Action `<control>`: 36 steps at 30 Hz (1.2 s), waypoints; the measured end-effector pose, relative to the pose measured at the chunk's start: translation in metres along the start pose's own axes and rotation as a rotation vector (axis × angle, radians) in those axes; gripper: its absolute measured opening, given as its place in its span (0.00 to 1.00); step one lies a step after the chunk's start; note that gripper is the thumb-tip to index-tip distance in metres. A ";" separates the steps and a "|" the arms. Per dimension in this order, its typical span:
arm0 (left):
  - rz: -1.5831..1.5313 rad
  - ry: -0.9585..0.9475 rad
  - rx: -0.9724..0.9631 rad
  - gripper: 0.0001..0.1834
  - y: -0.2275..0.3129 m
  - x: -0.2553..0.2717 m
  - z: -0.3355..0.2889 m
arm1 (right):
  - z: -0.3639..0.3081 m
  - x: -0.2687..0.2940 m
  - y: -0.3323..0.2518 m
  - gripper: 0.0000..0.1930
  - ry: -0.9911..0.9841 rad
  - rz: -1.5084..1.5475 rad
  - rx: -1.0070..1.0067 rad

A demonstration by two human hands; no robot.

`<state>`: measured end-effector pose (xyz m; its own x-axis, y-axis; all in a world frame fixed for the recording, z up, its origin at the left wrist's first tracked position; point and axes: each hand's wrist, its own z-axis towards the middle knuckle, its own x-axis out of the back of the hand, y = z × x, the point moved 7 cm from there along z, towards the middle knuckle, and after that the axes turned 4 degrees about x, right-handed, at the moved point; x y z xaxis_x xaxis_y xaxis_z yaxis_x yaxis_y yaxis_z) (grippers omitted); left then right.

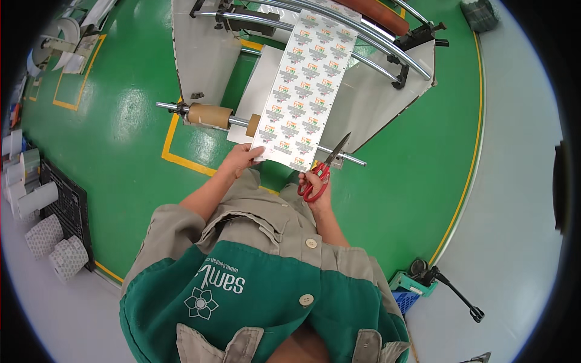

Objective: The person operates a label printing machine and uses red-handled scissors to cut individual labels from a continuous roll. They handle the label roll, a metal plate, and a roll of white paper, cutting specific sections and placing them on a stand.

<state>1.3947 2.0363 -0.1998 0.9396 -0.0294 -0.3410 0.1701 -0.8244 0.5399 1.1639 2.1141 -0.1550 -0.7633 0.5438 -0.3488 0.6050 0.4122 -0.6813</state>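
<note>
A long white printed film strip [305, 91] with a repeated orange, green and grey pattern comes down from the machine's upper bars toward me. My left hand [241, 158] pinches its lower left corner. At the lower right corner is my right hand [316, 184], thumb and fingers closed on the strip's edge. Red-handled scissors [322, 175] sit in that same hand, blades parted slightly and pointing up to the right. The strip covers part of a metal shaft [239, 121] that carries brown cardboard cores [210, 115].
A machine frame with grey side panels [378, 103], curved metal bars [369, 36] and a red-brown roller [381, 15] stands ahead. Several printed rolls [68, 257] lie at left beside a black pallet [66, 199]. A blue crate [404, 299] with tools is at lower right.
</note>
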 end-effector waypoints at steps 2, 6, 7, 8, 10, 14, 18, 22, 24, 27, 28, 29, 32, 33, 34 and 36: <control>-0.009 -0.026 0.052 0.15 -0.003 0.002 0.002 | 0.002 0.006 0.009 0.27 -0.008 0.128 0.001; -0.029 -0.054 0.050 0.16 -0.001 -0.001 0.000 | 0.002 0.004 0.036 0.27 0.001 0.294 -0.083; -0.012 -0.052 0.045 0.16 0.000 -0.001 -0.002 | -0.004 -0.006 0.038 0.24 -0.018 0.322 -0.126; 0.004 -0.050 0.041 0.16 0.001 -0.002 -0.003 | -0.010 -0.018 0.038 0.21 -0.056 0.361 -0.161; 0.029 -0.047 0.054 0.15 0.000 -0.003 -0.005 | -0.016 -0.032 0.039 0.18 -0.059 0.399 -0.168; 0.041 -0.045 0.042 0.14 0.005 -0.007 -0.010 | -0.005 -0.037 0.040 0.12 -0.005 0.428 -0.136; 0.027 -0.034 0.047 0.15 0.004 -0.005 -0.008 | 0.006 -0.044 0.034 0.13 0.049 0.458 -0.085; 0.165 0.110 -0.025 0.18 0.017 0.006 -0.011 | 0.014 -0.041 0.038 0.19 0.007 0.371 -0.029; 0.240 0.252 -0.204 0.17 0.034 0.020 -0.021 | 0.012 -0.046 0.031 0.26 -0.006 0.369 0.009; 0.461 0.478 -0.568 0.11 0.059 0.035 -0.032 | 0.010 -0.048 0.027 0.26 -0.038 0.335 0.042; 0.447 0.486 -0.639 0.09 0.074 0.022 -0.043 | 0.008 -0.051 0.024 0.26 -0.038 0.330 0.047; 0.433 0.494 -0.709 0.08 0.087 0.008 -0.054 | 0.007 -0.053 0.022 0.26 -0.039 0.325 0.052; 0.817 0.213 -0.762 0.08 0.094 -0.049 -0.064 | 0.006 -0.057 0.021 0.25 -0.064 0.313 0.085; 0.851 0.174 -0.818 0.08 0.089 -0.064 -0.068 | 0.004 -0.059 0.020 0.24 -0.080 0.291 0.065; 0.886 0.135 -0.876 0.08 0.084 -0.078 -0.071 | 0.003 -0.061 0.018 0.24 -0.096 0.269 0.049; 1.055 0.057 -0.822 0.06 0.072 -0.094 -0.066 | 0.001 -0.065 0.016 0.22 -0.131 0.216 0.073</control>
<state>1.3381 2.0172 -0.0779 0.7390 -0.3966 0.5446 -0.5304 0.1558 0.8333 1.2228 2.0847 -0.1439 -0.6437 0.5121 -0.5688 0.7430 0.2400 -0.6248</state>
